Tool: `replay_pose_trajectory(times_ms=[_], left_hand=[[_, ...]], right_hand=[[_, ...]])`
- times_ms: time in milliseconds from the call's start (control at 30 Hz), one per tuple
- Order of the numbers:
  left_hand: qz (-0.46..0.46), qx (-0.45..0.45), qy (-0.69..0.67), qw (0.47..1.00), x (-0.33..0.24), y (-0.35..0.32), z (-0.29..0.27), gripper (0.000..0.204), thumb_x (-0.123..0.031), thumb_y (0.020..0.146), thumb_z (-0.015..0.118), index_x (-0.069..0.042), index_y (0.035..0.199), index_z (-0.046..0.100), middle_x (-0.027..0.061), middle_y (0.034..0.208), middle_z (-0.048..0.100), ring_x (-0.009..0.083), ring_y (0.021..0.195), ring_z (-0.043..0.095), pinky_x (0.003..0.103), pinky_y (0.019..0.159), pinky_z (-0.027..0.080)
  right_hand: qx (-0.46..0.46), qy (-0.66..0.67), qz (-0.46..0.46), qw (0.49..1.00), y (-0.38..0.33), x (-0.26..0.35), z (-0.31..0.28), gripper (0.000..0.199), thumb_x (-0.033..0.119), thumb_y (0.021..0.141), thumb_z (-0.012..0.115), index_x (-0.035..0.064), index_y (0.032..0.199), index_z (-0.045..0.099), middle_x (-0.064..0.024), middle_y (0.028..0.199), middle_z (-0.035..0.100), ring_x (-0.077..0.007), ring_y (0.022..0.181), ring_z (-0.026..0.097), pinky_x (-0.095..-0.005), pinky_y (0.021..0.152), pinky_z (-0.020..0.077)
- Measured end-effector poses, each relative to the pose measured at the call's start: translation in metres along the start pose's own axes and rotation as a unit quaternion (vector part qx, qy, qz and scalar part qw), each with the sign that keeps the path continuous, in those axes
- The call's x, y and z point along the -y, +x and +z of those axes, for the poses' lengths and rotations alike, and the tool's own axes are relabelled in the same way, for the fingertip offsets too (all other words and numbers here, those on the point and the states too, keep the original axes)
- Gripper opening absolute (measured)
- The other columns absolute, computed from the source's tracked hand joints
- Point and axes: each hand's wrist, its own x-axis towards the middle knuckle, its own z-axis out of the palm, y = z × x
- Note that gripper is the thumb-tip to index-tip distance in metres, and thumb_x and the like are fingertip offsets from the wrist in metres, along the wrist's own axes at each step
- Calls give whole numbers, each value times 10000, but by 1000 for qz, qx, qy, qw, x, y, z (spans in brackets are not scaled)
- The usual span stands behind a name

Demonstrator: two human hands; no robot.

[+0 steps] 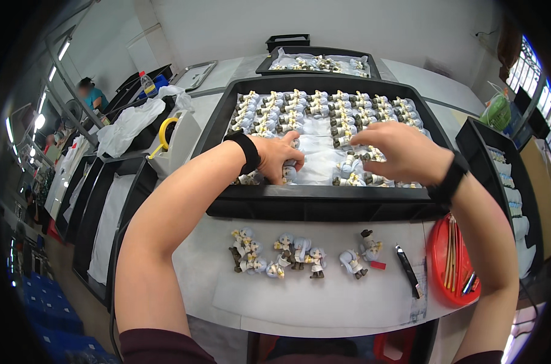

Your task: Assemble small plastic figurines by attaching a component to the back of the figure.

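Reaching with the left hand [278, 156] into the large black tray [324, 203], left of its middle and toward its front edge, arching spread fingers down over pale-haired chibi figurines [361, 113]; hiding the palm side among them, so impossible to tell about a grip. Holding the right hand [403, 148] over the same tray's front right part, curving thumb and fingers well apart, open (impossible to tell about a touch on the nearest figurines). Wearing a black wristband [244, 151] on each wrist. Looking down on close rows of figurines running from the tray's back edge along both side edges, and on a bare strip of white lining sheet [316, 161] between them. Leaning over the bench [275, 309], having loose figurines near its front edge: a left cluster [246, 250], a middle group [299, 250] and a right pair [350, 264], with a small red block [378, 265] beside the pair. Having, farther toward the bench's front right corner, a slim black tool [407, 271] and a red basket [434, 255] of thin wooden sticks [451, 255]. Facing, past the large tray's back edge, a second black tray [263, 68], also holding figurines
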Motion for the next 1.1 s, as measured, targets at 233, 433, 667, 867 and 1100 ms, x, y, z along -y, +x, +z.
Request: replay_pose_trajectory(times_ms=[233,433,667,867,1100], left_hand=[[-1,3,11,1000,4,8,2,544,-200,500,775,-154,985,535,238,1352,168,413,1095,456,396,940,390],[43,-174,-47,983,10,-20,-16,506,-218,510,761,-88,929,507,152,1201,369,317,1024,474,356,875,406],[169,-322,-91,927,-55,-105,-20,512,-206,488,754,-73,900,480,119,1241,384,218,1024,462,295,818,407],[136,-176,-38,974,-121,-122,62,496,-181,488,741,-96,915,503,177,1246,335,346,987,475,387,748,475],[27,-181,-20,983,-140,-94,115,471,-278,527,731,-85,908,533,211,1242,359,391,1018,446,416,804,452]], right_hand=[[301,13,63,951,56,-34,54,672,188,565,771,94,1176,508,-156,1164,502,-310,1064,506,-367,878,430],[341,45,56,937,58,-30,67,400,125,626,667,106,1021,600,-156,1021,538,-312,990,526,-357,828,430],[352,58,86,930,50,-24,71,209,112,637,647,84,841,680,-129,898,609,-269,871,583,-346,739,461],[315,49,113,941,43,-9,61,239,157,607,690,56,823,683,-104,791,638,-236,759,612,-329,663,476],[84,81,98,988,0,21,5,451,207,542,760,-31,904,634,-123,896,558,-222,801,563,-293,687,469]])
